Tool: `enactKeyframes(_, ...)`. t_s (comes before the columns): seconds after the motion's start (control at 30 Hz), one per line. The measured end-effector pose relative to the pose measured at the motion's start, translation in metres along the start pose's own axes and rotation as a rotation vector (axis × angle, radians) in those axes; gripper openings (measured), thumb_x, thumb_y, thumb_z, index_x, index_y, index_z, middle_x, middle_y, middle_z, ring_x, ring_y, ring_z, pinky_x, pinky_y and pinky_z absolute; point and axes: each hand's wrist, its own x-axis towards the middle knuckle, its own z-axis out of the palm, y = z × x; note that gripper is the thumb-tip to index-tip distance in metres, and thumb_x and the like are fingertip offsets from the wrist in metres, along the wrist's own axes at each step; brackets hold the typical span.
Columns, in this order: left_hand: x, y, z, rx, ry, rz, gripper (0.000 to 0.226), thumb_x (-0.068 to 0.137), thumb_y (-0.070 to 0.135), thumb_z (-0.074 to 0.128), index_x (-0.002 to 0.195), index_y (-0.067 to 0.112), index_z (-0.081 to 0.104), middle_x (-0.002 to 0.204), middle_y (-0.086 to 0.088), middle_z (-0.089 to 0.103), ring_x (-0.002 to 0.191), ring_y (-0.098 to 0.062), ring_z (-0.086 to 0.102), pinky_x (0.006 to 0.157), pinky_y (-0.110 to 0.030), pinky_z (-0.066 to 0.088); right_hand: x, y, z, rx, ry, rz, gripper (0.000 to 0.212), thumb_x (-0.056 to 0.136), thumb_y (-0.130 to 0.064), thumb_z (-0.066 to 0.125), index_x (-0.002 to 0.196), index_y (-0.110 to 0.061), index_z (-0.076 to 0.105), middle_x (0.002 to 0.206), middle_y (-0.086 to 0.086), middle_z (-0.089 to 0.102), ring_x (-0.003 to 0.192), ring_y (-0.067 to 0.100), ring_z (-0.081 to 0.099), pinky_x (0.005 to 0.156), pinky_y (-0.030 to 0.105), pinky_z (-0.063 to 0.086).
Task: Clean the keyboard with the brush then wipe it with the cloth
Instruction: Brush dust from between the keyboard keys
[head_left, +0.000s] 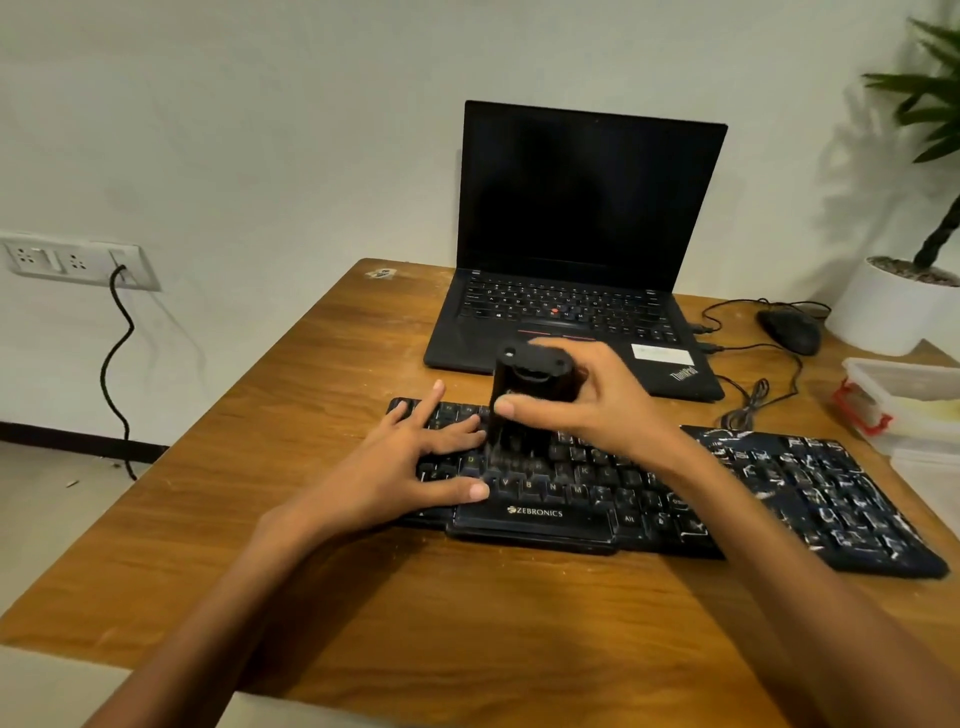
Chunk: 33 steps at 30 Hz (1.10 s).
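Brushing stage under way: at the centre of the frame a person works over a black keyboard (535, 512) that lies across the near half of a wooden table (311, 597). The right hand (597, 405) grips an upright black brush (524, 395), thumb on its near face and fingers wrapped behind, with the bristles set down on the middle rows of keys. The left hand (410, 467) lies flat with fingers spread on the keyboard's left end, grasping nothing and apparently steadying the board.

At the right of the frame, a dark, white-flecked stretch (821, 499) runs on from the keyboard. I cannot tell whether this is debris on unbrushed keys or a patterned cloth lying over that end. No other cloth is plain to see, and neither hand holds one.

By this showing the job looks to be in its first half. The brush is at mid-board, the right end seems not yet reached, and the wipe has not begun. How clean the left keys are cannot be made out under the hand.

Behind, at upper centre, an open laptop (587, 208) sits with a dark screen. A wired mouse (789, 330), a white plant pot (883, 312) and a plastic container (904, 389) stand at the right edge. A wall socket (78, 262) is at the left.
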Motion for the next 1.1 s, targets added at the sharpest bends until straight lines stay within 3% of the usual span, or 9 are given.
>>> enactKeyframes(0.07, 0.001, -0.003, 0.0, 0.001, 0.006, -0.011, 0.065, 0.07, 0.063, 0.051, 0.13, 0.052, 0.028, 0.134, 0.028, -0.023, 0.137, -0.012, -0.017, 0.113, -0.047, 0.006, 0.0, 0.001, 0.006, 0.03, -0.057, 0.012, 0.017, 0.075, -0.021, 0.073, 0.088, -0.026, 0.063, 0.077, -0.01, 0.064, 0.076, 0.005, 0.061, 0.067, 0.018, 0.048)
enactKeyframes(0.2, 0.001, -0.003, 0.001, 0.024, 0.009, -0.006, 0.064, 0.076, 0.056, 0.055, 0.135, 0.046, 0.031, 0.127, 0.035, -0.019, 0.135, -0.01, -0.019, 0.114, -0.043, 0.003, 0.005, 0.001, 0.006, -0.049, 0.084, -0.019, 0.019, 0.075, -0.026, 0.074, 0.09, -0.025, 0.063, 0.081, -0.008, 0.065, 0.078, 0.004, 0.061, 0.07, 0.019, 0.048)
enactKeyframes(0.3, 0.004, -0.008, 0.003, 0.031, 0.029, -0.044, 0.067, 0.07, 0.062, 0.053, 0.133, 0.045, 0.037, 0.142, 0.019, -0.022, 0.141, -0.022, -0.011, 0.113, -0.047, 0.009, 0.004, -0.004, 0.018, 0.026, -0.04, -0.01, 0.018, 0.076, -0.021, 0.073, 0.091, -0.023, 0.063, 0.084, -0.002, 0.066, 0.08, 0.01, 0.063, 0.07, 0.027, 0.051)
enactKeyframes(0.37, 0.005, -0.009, 0.004, 0.039, 0.014, -0.068, 0.076, 0.066, 0.066, 0.052, 0.136, 0.047, 0.03, 0.148, 0.014, -0.021, 0.142, -0.022, -0.01, 0.113, -0.048, 0.01, 0.005, 0.0, 0.021, -0.041, 0.044, -0.016, 0.016, 0.076, -0.023, 0.073, 0.089, -0.02, 0.063, 0.08, -0.003, 0.065, 0.077, 0.011, 0.062, 0.069, 0.03, 0.05)
enactKeyframes(0.6, 0.004, -0.006, 0.002, 0.028, -0.003, -0.08, 0.08, 0.061, 0.068, 0.049, 0.136, 0.052, 0.025, 0.15, 0.013, -0.02, 0.142, -0.021, -0.01, 0.112, -0.051, 0.01, -0.017, 0.006, -0.021, -0.042, 0.037, 0.125, 0.031, 0.067, -0.035, 0.071, 0.092, -0.019, 0.063, 0.086, -0.003, 0.066, 0.08, 0.004, 0.062, 0.07, 0.016, 0.048)
enactKeyframes(0.73, 0.001, -0.002, 0.001, 0.049, 0.008, -0.033, 0.076, 0.068, 0.063, 0.053, 0.137, 0.048, 0.025, 0.146, 0.021, -0.022, 0.14, -0.016, -0.011, 0.113, -0.046, 0.008, -0.01, 0.005, -0.028, -0.097, 0.144, 0.058, 0.023, 0.069, -0.035, 0.068, 0.089, -0.026, 0.061, 0.082, -0.011, 0.063, 0.077, -0.005, 0.059, 0.068, 0.009, 0.045)
enactKeyframes(0.83, 0.003, 0.004, -0.004, 0.087, 0.048, 0.034, 0.076, 0.075, 0.054, 0.059, 0.14, 0.039, 0.022, 0.12, 0.041, -0.021, 0.126, 0.004, -0.013, 0.113, -0.034, 0.004, -0.003, -0.004, -0.019, 0.036, 0.152, 0.033, 0.028, 0.07, -0.033, 0.072, 0.092, -0.018, 0.062, 0.083, -0.003, 0.064, 0.08, 0.004, 0.061, 0.072, 0.018, 0.049)
enactKeyframes(1.0, 0.011, -0.004, -0.004, 0.105, 0.019, -0.076, 0.096, 0.055, 0.075, 0.043, 0.142, 0.041, 0.018, 0.147, 0.014, -0.015, 0.141, -0.02, -0.007, 0.113, -0.043, 0.007, 0.002, 0.002, 0.001, -0.044, -0.012, 0.021, 0.026, 0.078, -0.027, 0.071, 0.1, -0.016, 0.063, 0.094, 0.003, 0.068, 0.087, 0.018, 0.064, 0.079, 0.038, 0.053)
enactKeyframes(1.1, 0.013, -0.007, -0.002, 0.092, -0.009, -0.109, 0.098, 0.051, 0.079, 0.042, 0.141, 0.046, 0.017, 0.15, 0.012, -0.016, 0.142, -0.025, -0.007, 0.112, -0.051, 0.009, -0.003, 0.005, -0.023, -0.114, -0.082, 0.138, 0.024, 0.076, -0.03, 0.07, 0.098, -0.027, 0.061, 0.093, -0.004, 0.068, 0.078, 0.006, 0.065, 0.063, 0.018, 0.051)
